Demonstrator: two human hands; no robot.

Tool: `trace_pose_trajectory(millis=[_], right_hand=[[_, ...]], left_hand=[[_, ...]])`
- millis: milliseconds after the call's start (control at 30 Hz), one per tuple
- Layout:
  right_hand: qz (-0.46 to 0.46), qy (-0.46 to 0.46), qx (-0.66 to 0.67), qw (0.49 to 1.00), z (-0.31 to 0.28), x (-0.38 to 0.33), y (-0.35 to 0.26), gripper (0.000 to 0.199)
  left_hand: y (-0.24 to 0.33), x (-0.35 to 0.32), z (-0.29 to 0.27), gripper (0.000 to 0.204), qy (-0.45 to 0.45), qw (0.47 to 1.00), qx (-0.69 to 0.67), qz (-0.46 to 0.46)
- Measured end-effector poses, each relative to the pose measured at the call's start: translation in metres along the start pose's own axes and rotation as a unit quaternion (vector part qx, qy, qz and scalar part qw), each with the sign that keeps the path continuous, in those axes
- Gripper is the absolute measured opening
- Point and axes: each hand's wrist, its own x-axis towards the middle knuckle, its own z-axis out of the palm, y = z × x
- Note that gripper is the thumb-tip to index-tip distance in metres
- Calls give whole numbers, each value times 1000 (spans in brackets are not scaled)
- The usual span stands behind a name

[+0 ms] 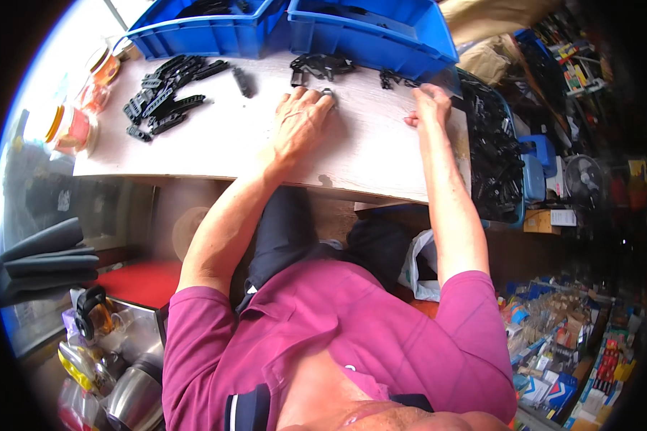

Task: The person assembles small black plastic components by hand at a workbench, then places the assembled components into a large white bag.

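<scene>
My left hand (300, 123) lies palm down on the pale wooden table (251, 147), its fingertips over a small black part near the table's middle; what it grips is hidden. My right hand (429, 105) rests at the table's right edge, fingers curled, touching small black parts (394, 79) just left of it. Whether it holds one I cannot tell. A cluster of black plastic pieces (320, 66) lies just beyond my left hand.
Two blue bins (370, 32) stand at the table's far edge. A spread of long black parts (165, 93) covers the far left. A blue crate full of black parts (496, 154) sits right of the table. Jars (72, 126) stand at the left edge.
</scene>
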Motion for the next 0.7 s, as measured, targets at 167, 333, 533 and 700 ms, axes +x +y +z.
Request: trace_pose_trajectory(millis=[167,333,533,700], right_hand=[[-31,-5,-95,995,0,21,3,27],[-33,-22,-108,993,3,17,4,21],[87,-197,212,953,-7,-44,3,16],[28,-308,325,894,25,-123,13,18]], left_hand=[[7,3,-6,27,1,999,-23,-35],[-6,1,-3,20,61,995,-84,-10],[14,-3,-20,25,15,909,-368,-193],[45,-10,-2,37,-67,645,-687,-328]])
